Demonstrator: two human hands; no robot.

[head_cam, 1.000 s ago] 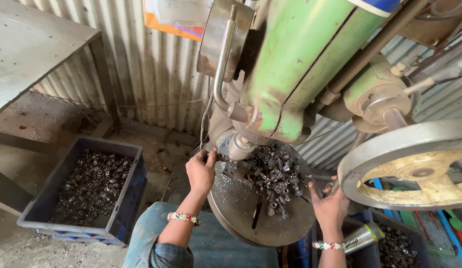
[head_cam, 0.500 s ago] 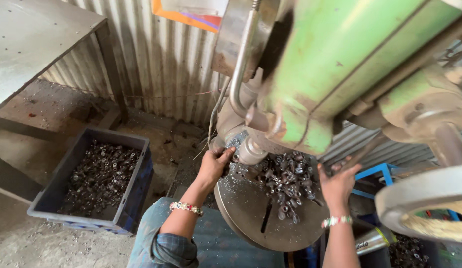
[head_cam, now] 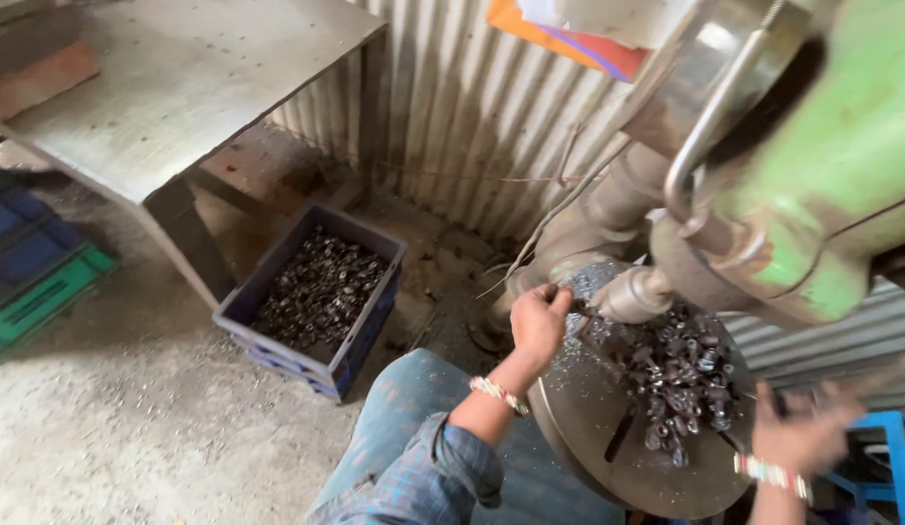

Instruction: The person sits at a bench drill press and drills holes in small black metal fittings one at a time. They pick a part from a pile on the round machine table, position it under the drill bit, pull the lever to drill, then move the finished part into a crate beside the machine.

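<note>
Since the earlier frames the view has swung left and down, so the steel workbench point(head_cam: 195, 83) and the floor now fill the left side, and the right hand point(head_cam: 807, 428) has pulled back from the heap toward the table's near right edge, blurred in motion.

One green drill press point(head_cam: 841, 165) leans in from the upper right, its spindle point(head_cam: 637, 292) pointing down-left at one round metal work table point(head_cam: 588, 428), a disc with one dark slot visible, its long axis running toward the viewer. One workbench stands at upper left; one dark blue crate point(head_cam: 321, 297) of small metal parts sits on the floor below it, and one green crate point(head_cam: 39, 297) shows at the left edge. One heap of small dark metal parts point(head_cam: 681, 374), too many to count, lies on the disc's right half, just below the spindle.

Two hands, well apart: the left hand point(head_cam: 538, 321) is curled shut at the disc's far left rim beside the spindle, what it pinches too small to tell; whether the right grips anything I cannot tell.
</note>
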